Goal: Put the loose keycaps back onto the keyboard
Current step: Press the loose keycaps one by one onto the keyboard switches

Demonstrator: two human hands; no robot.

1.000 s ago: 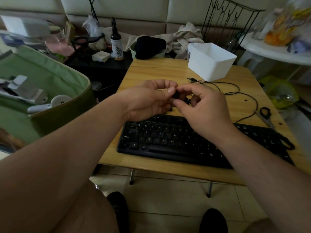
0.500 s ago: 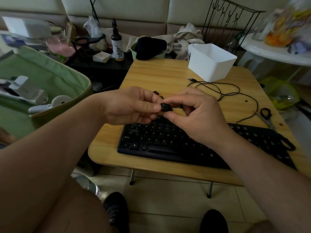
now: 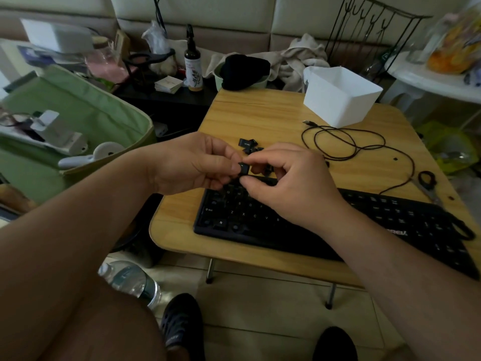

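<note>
both hands meet above the far left edge of the black keyboard [image 3: 312, 225], which lies on the wooden worktop [image 3: 260, 115]. the left hand [image 3: 190, 165] and the right hand [image 3: 289, 183] each have a grip closed on one small black keycap [image 3: 244, 169], pinched between thumbs and fingertips. more loose keycaps [image 3: 248, 144] lie on the worktop just beyond the hands, near a coiled black cable [image 3: 346, 144].

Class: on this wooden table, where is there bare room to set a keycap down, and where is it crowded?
Free: the far-left table beside the white bin, and left of the keyboard. Crowded: the loose keycaps and cable.
</note>
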